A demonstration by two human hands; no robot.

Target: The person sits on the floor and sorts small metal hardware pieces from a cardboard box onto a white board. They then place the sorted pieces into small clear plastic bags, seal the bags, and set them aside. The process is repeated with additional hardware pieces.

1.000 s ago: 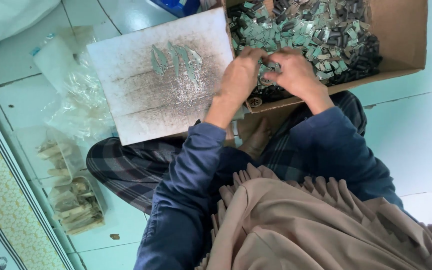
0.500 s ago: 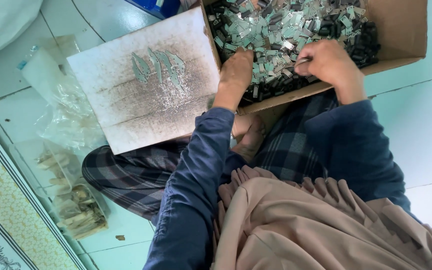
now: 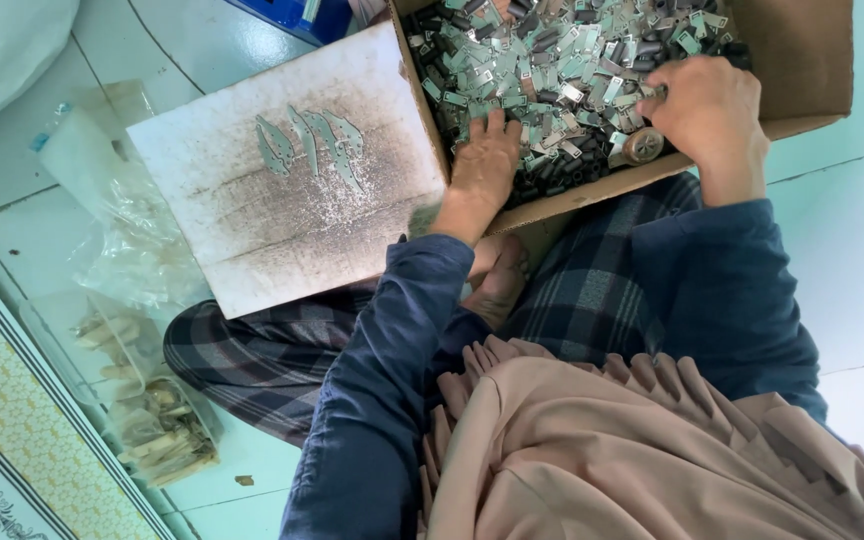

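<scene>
1. Cardboard forms the box (image 3: 812, 70) resting against the seated person's lap; it is filled with a loose heap of small metal tabs (image 3: 562, 70), silver mixed with dark ones.
2. The left hand (image 3: 482, 165) lies flat on the heap near the box's near wall, palm down, fingers spread and open, gripping nothing that shows.
3. The right hand (image 3: 707, 105) is curled over the heap at the right, fingers bent and pinched about a few tabs; just what it holds is hidden under the fingers.
4. A small round metal piece (image 3: 642, 145) sits just beside the right hand at the near wall.
5. A stained white board (image 3: 252, 230) leans beside the box on the left, with a few tabs (image 3: 312, 145) laid in short rows on it.
6. The tabs look stiff, thin and light, likely slick and with edges that may catch skin; in a heap they would slide and snag on one another. A single one is probably best pinched by its flat faces between thumb and forefinger, not scooped.
7. Clear plastic bags (image 3: 142, 400) with pale pieces lie on the tiled floor (image 3: 852, 300), well apart from both hands.
</scene>
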